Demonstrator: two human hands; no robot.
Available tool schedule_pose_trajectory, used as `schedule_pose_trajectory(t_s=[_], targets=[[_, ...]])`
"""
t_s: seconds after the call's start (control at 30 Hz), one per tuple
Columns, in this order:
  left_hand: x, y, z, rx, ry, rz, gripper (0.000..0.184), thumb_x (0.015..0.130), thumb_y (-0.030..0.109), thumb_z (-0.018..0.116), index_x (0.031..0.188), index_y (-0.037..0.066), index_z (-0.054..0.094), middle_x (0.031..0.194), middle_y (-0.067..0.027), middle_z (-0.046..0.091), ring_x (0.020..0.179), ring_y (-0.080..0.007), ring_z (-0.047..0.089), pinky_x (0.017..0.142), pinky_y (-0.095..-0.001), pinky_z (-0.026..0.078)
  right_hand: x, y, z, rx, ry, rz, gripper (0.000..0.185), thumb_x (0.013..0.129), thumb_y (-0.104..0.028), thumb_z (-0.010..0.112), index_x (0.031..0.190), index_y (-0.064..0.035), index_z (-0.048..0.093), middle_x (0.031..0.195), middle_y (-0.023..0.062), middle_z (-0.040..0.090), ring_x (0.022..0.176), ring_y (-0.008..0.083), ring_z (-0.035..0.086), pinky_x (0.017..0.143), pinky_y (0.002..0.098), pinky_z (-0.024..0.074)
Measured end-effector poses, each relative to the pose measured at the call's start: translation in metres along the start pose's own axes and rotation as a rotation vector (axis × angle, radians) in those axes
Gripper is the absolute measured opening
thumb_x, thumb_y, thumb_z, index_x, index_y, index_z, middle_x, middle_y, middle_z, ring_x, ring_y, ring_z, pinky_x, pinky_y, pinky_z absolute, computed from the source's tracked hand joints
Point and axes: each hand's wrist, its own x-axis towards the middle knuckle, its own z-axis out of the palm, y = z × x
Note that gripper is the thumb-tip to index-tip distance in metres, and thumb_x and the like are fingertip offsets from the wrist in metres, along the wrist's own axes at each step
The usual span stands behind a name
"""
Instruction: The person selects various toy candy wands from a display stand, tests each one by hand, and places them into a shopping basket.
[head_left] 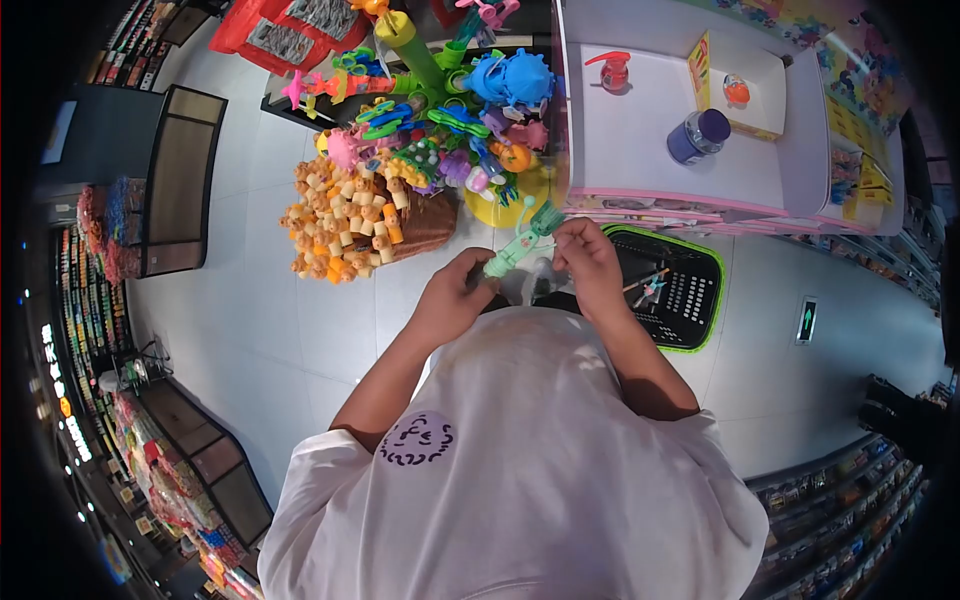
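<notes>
In front of my body I hold a light green plastic toy (516, 250) with a slim handle and a small face-like decoration. My left hand (457, 293) is closed around its lower end. My right hand (592, 262) is at its upper end, thumb and fingers pinched at the darker green ribbed part (546, 219). The toy tilts up to the right. Just beyond it stands a display of many bright plastic toys (450, 120).
A wicker basket (432, 222) heaped with small orange and cream figures stands left of the display. A black shopping basket (690, 300) with a green rim sits on the floor at right, with a few items inside. White shelving (630, 150) holds a purple jar (698, 137).
</notes>
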Motion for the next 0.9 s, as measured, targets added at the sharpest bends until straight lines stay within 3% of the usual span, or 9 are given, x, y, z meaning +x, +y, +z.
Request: schedule_pose_trajectory(t_s=[0.1, 0.2, 0.3, 0.43, 0.47, 0.6, 0.7, 0.9], targets=[[0.003, -0.023, 0.0, -0.051, -0.038, -0.047, 0.026, 0.087, 0.017, 0.062, 0.107, 0.001, 0.057, 0.078, -0.0066, 0.061, 0.069, -0.0124, 0.056, 0.065, -0.0274, 0.046, -0.004, 0.013, -0.004, 0.069, 0.035, -0.005, 0.007, 0.092, -0.012, 0.055, 0.094, -0.0046, 0.055, 0.072, -0.0004, 0.053, 0.065, 0.0068, 0.05, 0.063, 0.0214, 0.041], [0.0, -0.033, 0.0, -0.292, -0.068, -0.116, 0.024, 0.09, 0.023, 0.064, 0.099, 0.002, 0.06, 0.078, -0.0012, 0.058, 0.067, -0.0075, 0.053, 0.062, -0.0239, 0.044, -0.016, 0.015, -0.002, 0.058, 0.087, -0.035, 0.007, 0.092, -0.011, 0.055, 0.093, -0.0047, 0.056, 0.071, -0.0005, 0.052, 0.064, 0.0069, 0.05, 0.061, 0.0216, 0.0407], [-0.012, -0.041, -0.002, -0.351, -0.045, -0.082, 0.023, 0.089, 0.021, 0.065, 0.098, 0.001, 0.059, 0.079, -0.0013, 0.059, 0.068, -0.0085, 0.054, 0.061, -0.0242, 0.044, -0.032, 0.014, 0.002, -0.028, 0.083, -0.052, 0.006, 0.092, -0.011, 0.055, 0.092, -0.0046, 0.056, 0.071, -0.0005, 0.052, 0.062, 0.0071, 0.049, 0.061, 0.0219, 0.0406], [-0.036, -0.053, -0.006, -0.45, 0.121, -0.082, 0.015, 0.087, 0.013, 0.064, 0.096, 0.001, 0.059, 0.08, -0.0017, 0.059, 0.072, -0.0094, 0.055, 0.068, -0.0241, 0.045, -0.055, 0.023, 0.01, -0.067, 0.082, -0.041, 0.006, 0.092, -0.01, 0.054, 0.092, -0.0046, 0.056, 0.07, -0.0005, 0.052, 0.063, 0.0073, 0.049, 0.061, 0.0219, 0.0407], [-0.045, -0.055, -0.009, -0.468, 0.128, -0.069, 0.009, 0.089, 0.009, 0.058, 0.095, 0.002, 0.058, 0.088, -0.0032, 0.059, 0.079, -0.0121, 0.057, 0.074, -0.0268, 0.047, -0.063, 0.025, 0.014, -0.071, 0.09, -0.029, 0.006, 0.093, -0.01, 0.054, 0.092, -0.0046, 0.056, 0.07, -0.0005, 0.052, 0.063, 0.0073, 0.049, 0.061, 0.0218, 0.0407], [-0.09, -0.068, -0.013, -0.602, 0.265, -0.122, 0.012, 0.089, 0.008, 0.059, 0.1, 0.002, 0.058, 0.089, -0.0037, 0.059, 0.082, -0.0123, 0.056, 0.077, -0.0262, 0.046, -0.097, 0.037, 0.037, -0.075, 0.084, 0.07, 0.006, 0.089, -0.004, 0.053, 0.093, -0.0035, 0.057, 0.071, 0.0004, 0.053, 0.063, 0.0068, 0.047, 0.06, 0.0212, 0.04], [-0.124, -0.081, -0.011, -0.64, 0.398, -0.188, 0.014, 0.09, 0.009, 0.059, 0.102, 0.002, 0.058, 0.088, -0.0035, 0.058, 0.082, -0.0127, 0.057, 0.078, -0.0257, 0.046, -0.123, 0.052, 0.051, -0.113, -0.003, 0.156, 0.008, 0.092, -0.01, 0.053, 0.094, -0.0041, 0.057, 0.072, 0.0002, 0.053, 0.065, 0.0075, 0.048, 0.062, 0.0209, 0.0395], [-0.166, -0.109, -0.005, -0.755, 0.472, -0.227, 0.017, 0.093, 0.003, 0.05, 0.109, -0.001, 0.055, 0.116, -0.0101, 0.053, 0.101, -0.0181, 0.055, 0.094, -0.032, 0.047, -0.157, 0.07, 0.069, -0.115, -0.117, 0.211, 0.008, 0.09, -0.005, 0.054, 0.096, -0.0038, 0.059, 0.075, -0.0024, 0.053, 0.068, 0.0054, 0.047, 0.062, 0.0209, 0.0394]])
